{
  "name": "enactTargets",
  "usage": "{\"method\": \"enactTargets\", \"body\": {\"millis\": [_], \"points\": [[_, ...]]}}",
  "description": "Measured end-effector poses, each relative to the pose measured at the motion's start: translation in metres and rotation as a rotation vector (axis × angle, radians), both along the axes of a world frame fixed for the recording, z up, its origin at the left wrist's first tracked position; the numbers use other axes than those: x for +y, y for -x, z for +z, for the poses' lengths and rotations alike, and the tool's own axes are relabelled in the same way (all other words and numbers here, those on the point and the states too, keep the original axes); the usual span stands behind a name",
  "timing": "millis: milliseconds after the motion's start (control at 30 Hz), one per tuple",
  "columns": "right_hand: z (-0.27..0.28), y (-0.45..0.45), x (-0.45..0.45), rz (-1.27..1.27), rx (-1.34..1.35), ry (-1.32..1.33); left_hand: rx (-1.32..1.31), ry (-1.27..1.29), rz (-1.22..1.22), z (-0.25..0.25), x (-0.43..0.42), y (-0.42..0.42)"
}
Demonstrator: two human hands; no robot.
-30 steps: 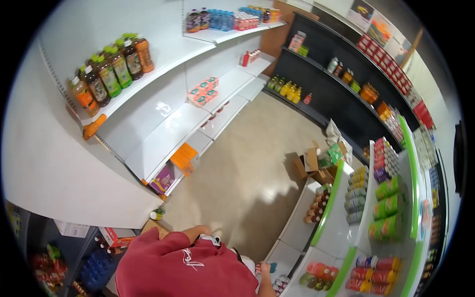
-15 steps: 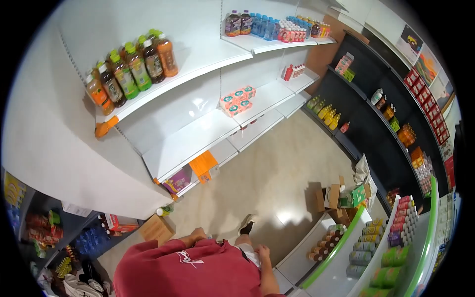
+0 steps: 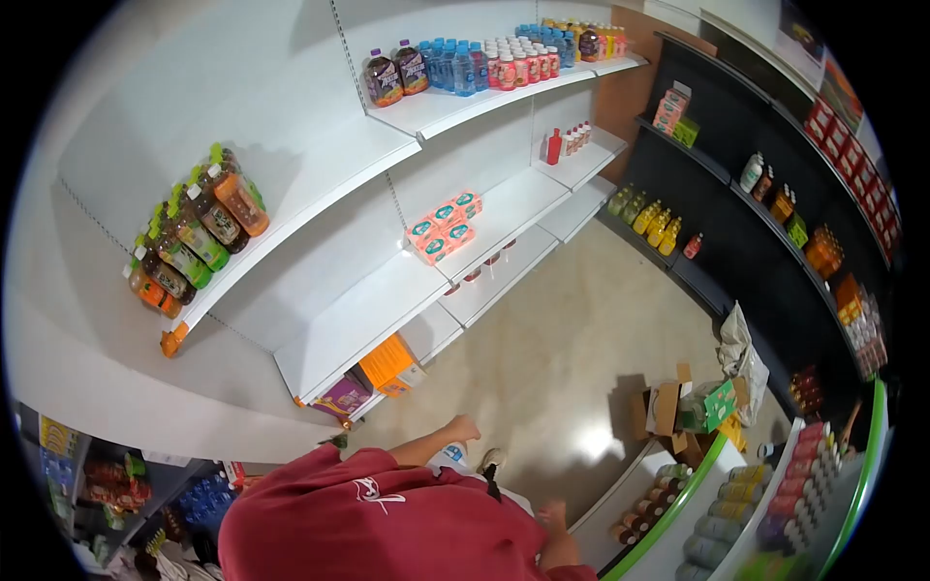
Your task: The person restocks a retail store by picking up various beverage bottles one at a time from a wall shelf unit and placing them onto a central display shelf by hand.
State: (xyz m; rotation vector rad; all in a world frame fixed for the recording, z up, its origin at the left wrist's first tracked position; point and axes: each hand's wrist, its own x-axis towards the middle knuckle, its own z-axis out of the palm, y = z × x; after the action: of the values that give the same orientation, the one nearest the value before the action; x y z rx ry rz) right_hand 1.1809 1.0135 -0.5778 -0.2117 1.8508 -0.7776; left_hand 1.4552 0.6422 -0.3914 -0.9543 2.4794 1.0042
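So the person in the red shirt (image 3: 378, 513) has the left hand (image 3: 462, 427) out in front, over the floor (image 3: 542, 387), and the closest thing to it is that orange box (image 3: 387, 364) on the bottom shelf (image 3: 496, 288) of the white rack. Box is ahead of the hand and off to the person's left, with a strip of bare floor between, so no contact. One end of it pokes out past the shelf edge. It looks longer going in toward the back of the shelf than across, but the angle's rough, so don't hold me to that. Purple box (image 3: 341, 397) sits just beside it, further left.

The left hand is way nearer to all that than the right one. The right hand (image 3: 553, 520) hangs lower and closer to the body, and its neighbor is the low shelf on the other side, where some brown bottles (image 3: 643, 516) are lined up off to the person's right. That line runs forward along the shelf. Not touching those either, far as I can see.

Fingers: left ones look loosely curled, but I can't tell if they're pinching anything. Right ones are a blur, so no idea whether they're spread or together.
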Motion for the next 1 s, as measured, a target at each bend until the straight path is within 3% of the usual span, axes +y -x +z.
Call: {"method": "enactTargets", "body": {"millis": [67, 133, 200, 300, 333, 433, 467, 500, 567, 667, 800, 833, 867, 900, 967, 1000], "points": [[-0.003, 0.001, -0.004, 0.824, 0.449, 0.144, 0.099, -0.273, 0.268, 0.015, -0.006, 0.029], [-0.009, -0.003, -0.032, 1.260, 0.644, 0.236, -0.044, -0.268, 0.230, 0.029, -0.009, 0.044], [-0.010, -0.004, -0.088, 0.969, 0.582, 0.121, -0.173, -0.305, 0.238, 0.064, -0.014, 0.053], [0.021, 0.002, -0.161, 0.682, 0.397, 0.089, 0.026, -0.054, 0.090, 0.009, -0.028, 0.053], [0.033, 0.007, -0.190, 0.603, 0.330, 0.105, 0.146, -0.077, 0.043, 0.016, -0.044, 0.055], [0.098, 0.030, -0.289, 0.725, 0.288, -0.128, 0.296, -0.353, 0.202, -0.010, -0.109, 0.066], [0.098, 0.044, -0.314, 0.828, 0.335, -0.128, 0.218, -0.364, 0.237, 0.027, -0.140, 0.077], [0.052, 0.070, -0.329, 1.045, 0.397, -0.065, 0.302, -0.330, 0.268, 0.042, -0.167, 0.086], [0.055, 0.095, -0.383, 0.854, 0.358, -0.084, 0.468, -0.249, 0.330, 0.063, -0.229, 0.100], [0.113, 0.110, -0.475, 0.583, 0.201, 0.095, 0.530, -0.192, 0.326, 0.105, -0.308, 0.118], [0.171, 0.107, -0.616, 0.781, 0.417, 0.270, 0.781, -0.147, 0.408, 0.162, -0.381, 0.120], [0.175, 0.103, -0.651, 0.784, 0.382, 0.524, 0.861, -0.188, 0.436, 0.180, -0.393, 0.119], [0.209, 0.085, -0.688, 0.716, 0.317, 0.631, 0.939, -0.228, 0.458, 0.201, -0.405, 0.117], [0.278, 0.056, -0.721, 0.644, 0.185, 0.764, 0.998, -0.284, 0.466, 0.229, -0.415, 0.114], [0.379, 0.021, -0.782, 0.682, 0.173, 0.975, 1.115, -0.397, 0.482, 0.304, -0.430, 0.104], [0.421, 0.005, -0.808, 0.638, 0.122, 1.129, 1.111, -0.259, 0.460, 0.339, -0.438, 0.096]]}}
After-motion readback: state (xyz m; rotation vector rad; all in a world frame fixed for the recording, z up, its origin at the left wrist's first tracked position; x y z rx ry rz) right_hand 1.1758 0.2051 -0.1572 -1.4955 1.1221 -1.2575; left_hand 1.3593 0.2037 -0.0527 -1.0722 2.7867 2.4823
